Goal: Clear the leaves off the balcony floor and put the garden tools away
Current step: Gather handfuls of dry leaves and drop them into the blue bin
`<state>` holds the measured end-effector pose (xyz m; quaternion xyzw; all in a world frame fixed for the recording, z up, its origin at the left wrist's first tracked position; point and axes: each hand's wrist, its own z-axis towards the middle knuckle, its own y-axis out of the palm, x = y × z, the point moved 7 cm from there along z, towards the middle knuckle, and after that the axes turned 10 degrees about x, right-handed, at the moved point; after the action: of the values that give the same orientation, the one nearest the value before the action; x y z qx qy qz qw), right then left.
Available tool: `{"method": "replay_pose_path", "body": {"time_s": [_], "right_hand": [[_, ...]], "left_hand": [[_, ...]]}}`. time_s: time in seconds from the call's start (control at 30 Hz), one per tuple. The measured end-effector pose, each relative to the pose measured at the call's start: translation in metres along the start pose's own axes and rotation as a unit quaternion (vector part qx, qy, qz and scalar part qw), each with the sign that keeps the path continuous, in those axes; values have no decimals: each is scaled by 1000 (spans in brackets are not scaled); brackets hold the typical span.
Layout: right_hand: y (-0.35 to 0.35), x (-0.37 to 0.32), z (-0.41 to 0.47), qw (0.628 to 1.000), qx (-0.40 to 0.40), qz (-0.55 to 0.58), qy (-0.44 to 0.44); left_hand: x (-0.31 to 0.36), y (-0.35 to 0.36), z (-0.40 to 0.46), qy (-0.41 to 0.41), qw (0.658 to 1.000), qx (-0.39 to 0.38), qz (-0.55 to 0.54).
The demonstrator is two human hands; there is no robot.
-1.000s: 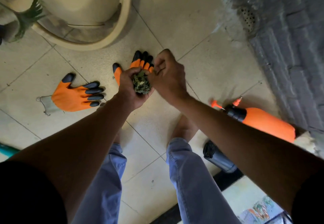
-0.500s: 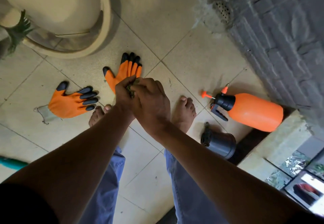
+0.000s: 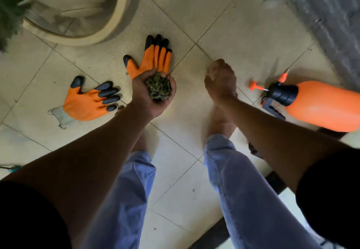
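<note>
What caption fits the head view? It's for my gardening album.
Left hand cups gathered leaves above orange gloves and sprayer.

Beige tiled floor (image 3: pixel 243 34), grey wall (image 3: pixel 331 15)
</note>
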<state>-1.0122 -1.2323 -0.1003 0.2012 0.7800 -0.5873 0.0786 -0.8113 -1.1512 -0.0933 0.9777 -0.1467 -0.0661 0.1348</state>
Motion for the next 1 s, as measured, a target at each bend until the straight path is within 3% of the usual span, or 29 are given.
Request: {"method": "replay_pose_path", "body": {"time_s": [0.43,0.57,0.67,0.87,1.0], "right_hand": [[15,-20,23,997,-3,-47,59],[4,-29,17,993,-36,-15,113],[-20,-58,-13,984,-43,85,152],[-98,-183,-116,962,-68,263,37],[-138,-237,-160,974,-47,211,-62]], "left_hand": [[15,-17,-11,-37,996,-51,58],[25,-16,-29,-32,998,-10,56],[35,-16,-53,0,996,35,81],[38,-9,-123,21,985,86,148],[34,17,-170,8,984,33,175]]}}
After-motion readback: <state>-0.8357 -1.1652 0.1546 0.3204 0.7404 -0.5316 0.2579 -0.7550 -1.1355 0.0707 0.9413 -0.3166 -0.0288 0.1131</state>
